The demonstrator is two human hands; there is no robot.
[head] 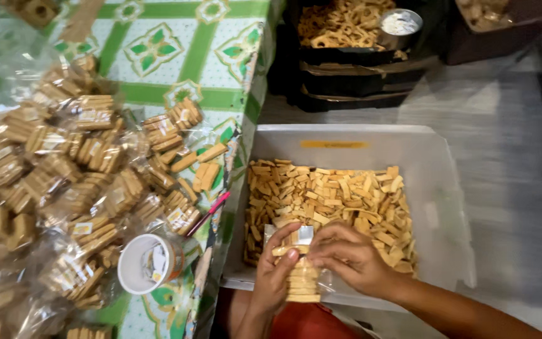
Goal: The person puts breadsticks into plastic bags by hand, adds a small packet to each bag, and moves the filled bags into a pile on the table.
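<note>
Biscuit stack [302, 279] sits upright between both hands, right over the near rim of the white plastic tub [440, 207], so anything that slips drops back into the supply. The left hand [275, 276] curls around the stack's left side, thumb pressed on the top biscuit to keep the column square. The right hand [349, 257] cups over from the other side, fingers bent and closed lightly on the top, where a bit of clear wrapper [302, 235] shows; how much of the stack is bagged I cannot tell. Just beyond, the tub holds loose rectangular biscuits [334, 201], within easy reach. To the left, on the green patterned tablecloth [183, 56], a white cup [148, 263] and a pink pen [211, 213] lie beside heaped packed bundles [70, 176]. Farthest off, dark trays [346, 56] carry more biscuits and a metal bowl [400, 26].
</note>
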